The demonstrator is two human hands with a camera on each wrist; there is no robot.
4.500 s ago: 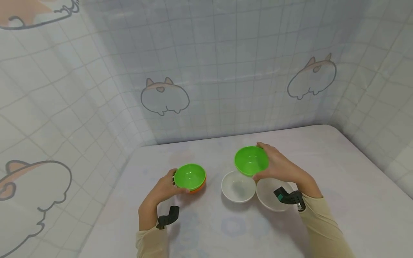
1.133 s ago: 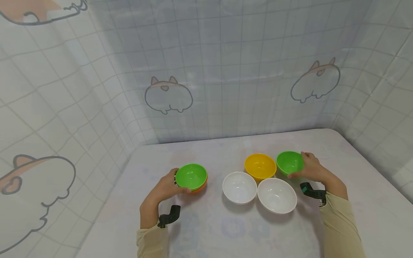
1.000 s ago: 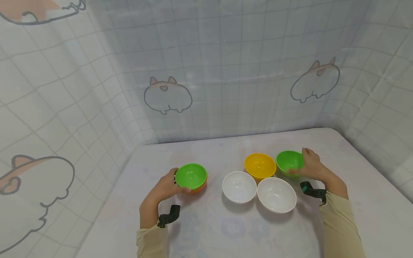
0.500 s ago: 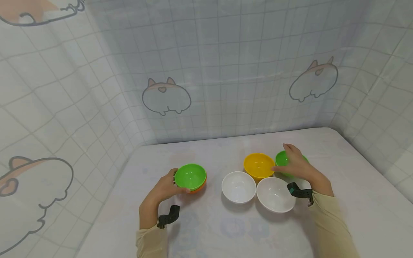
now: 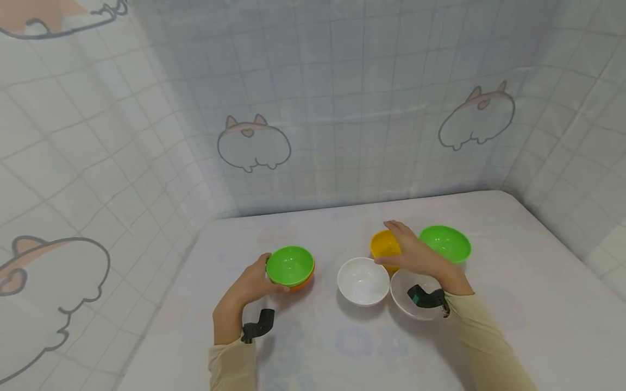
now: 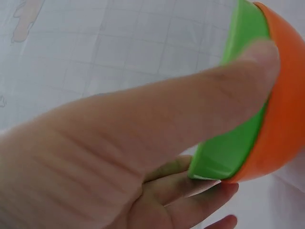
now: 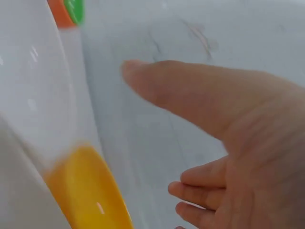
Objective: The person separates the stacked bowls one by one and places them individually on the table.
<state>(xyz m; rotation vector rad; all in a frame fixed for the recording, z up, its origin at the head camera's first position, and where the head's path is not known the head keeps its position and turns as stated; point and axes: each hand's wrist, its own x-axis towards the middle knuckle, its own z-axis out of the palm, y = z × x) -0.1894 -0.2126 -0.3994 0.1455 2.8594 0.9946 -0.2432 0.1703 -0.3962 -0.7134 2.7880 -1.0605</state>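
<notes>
My left hand (image 5: pixel 253 279) grips a stack of two bowls, a green bowl (image 5: pixel 290 266) nested in an orange bowl (image 6: pixel 286 100). In the left wrist view the thumb lies across both rims, with fingers below. My right hand (image 5: pixel 418 254) hovers over the yellow bowl (image 5: pixel 383 245), partly hiding it. Its thumb and fingers are spread with nothing between them, as the right wrist view shows too. A second green bowl (image 5: pixel 447 243) stands just right of that hand.
Two white bowls stand side by side in front of the yellow one: the left white bowl (image 5: pixel 363 282) in full view, the right white bowl (image 5: pixel 411 307) partly under my right wrist. Behind the table (image 5: pixel 337 358) hangs a grid-patterned cloth (image 5: pixel 342 136).
My right hand carried a green bowl to the back right, let go of it, then moved left over the yellow bowl. The left hand has kept its grip on the stack.
</notes>
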